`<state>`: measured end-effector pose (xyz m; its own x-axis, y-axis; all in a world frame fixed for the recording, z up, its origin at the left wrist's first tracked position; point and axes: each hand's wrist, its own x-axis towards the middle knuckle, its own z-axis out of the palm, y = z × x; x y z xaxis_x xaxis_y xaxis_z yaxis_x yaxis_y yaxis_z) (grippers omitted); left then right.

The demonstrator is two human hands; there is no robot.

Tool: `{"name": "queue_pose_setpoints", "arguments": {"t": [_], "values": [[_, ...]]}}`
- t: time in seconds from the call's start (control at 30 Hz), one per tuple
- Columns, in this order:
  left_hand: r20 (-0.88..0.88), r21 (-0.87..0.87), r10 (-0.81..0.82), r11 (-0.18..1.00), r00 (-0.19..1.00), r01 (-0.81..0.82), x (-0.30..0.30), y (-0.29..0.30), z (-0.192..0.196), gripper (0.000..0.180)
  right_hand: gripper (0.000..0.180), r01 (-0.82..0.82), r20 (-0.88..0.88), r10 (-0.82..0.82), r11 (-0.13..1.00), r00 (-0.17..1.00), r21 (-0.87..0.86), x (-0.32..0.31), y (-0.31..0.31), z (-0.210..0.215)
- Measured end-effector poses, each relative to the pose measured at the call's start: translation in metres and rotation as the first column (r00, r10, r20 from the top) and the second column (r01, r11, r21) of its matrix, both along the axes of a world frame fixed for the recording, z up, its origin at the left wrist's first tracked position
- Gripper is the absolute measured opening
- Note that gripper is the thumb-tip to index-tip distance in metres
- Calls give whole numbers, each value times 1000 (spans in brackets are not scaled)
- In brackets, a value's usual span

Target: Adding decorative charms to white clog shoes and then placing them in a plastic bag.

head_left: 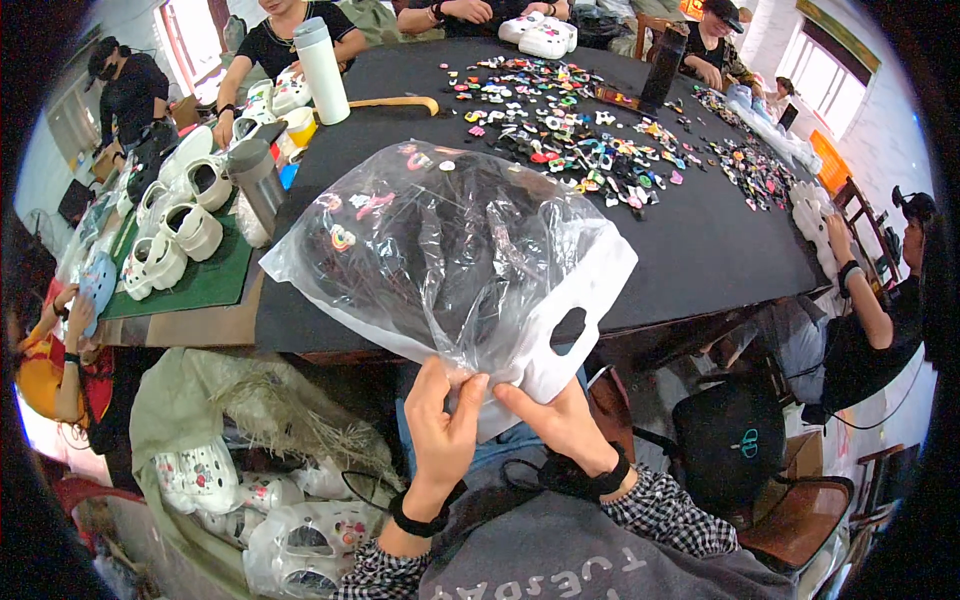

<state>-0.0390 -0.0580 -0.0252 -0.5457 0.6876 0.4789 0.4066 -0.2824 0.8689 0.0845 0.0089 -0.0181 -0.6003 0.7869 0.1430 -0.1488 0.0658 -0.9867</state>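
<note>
A see-through plastic bag (440, 240) with white edges and a cut-out handle hole lies puffed over the near edge of the black table (690, 250). My left hand (440, 425) pinches the bag's near edge between thumb and fingers. Close beside it, my right hand (560, 425) grips the same edge, just below the handle hole. A few small colourful shoe charms (343, 237) show through the bag's far left part; whether they are inside or under it I cannot tell.
Loose charms (600, 150) are heaped across the table. White clogs (190, 230) stand on a green mat at left, near a steel tumbler (257, 180) and white bottle (320, 75). A sack (170, 400) of bagged clogs sits lower left, a chair (730, 430) lower right. Several people work around the table.
</note>
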Motion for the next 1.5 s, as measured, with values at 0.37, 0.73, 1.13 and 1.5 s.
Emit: {"name": "queue_pose_setpoints", "arguments": {"t": [0.37,0.73,1.13,1.5], "values": [[-97,-9,17,1000,995,-17,4,-3,0,7,42,-12,63,21,990,998,-141,-7,2,9],[-214,33,74,997,974,-69,1,3,-17,16,38,59,183,-43,995,982,-82,-16,7,2],[18,4,21,1000,1000,-21,-17,2,-14,12,32,-68,213,68,998,975,-9,-9,14,17],[-117,-108,-131,987,984,118,-20,-1,8,7,21,-233,289,139,917,947,323,-2,33,17]]}}
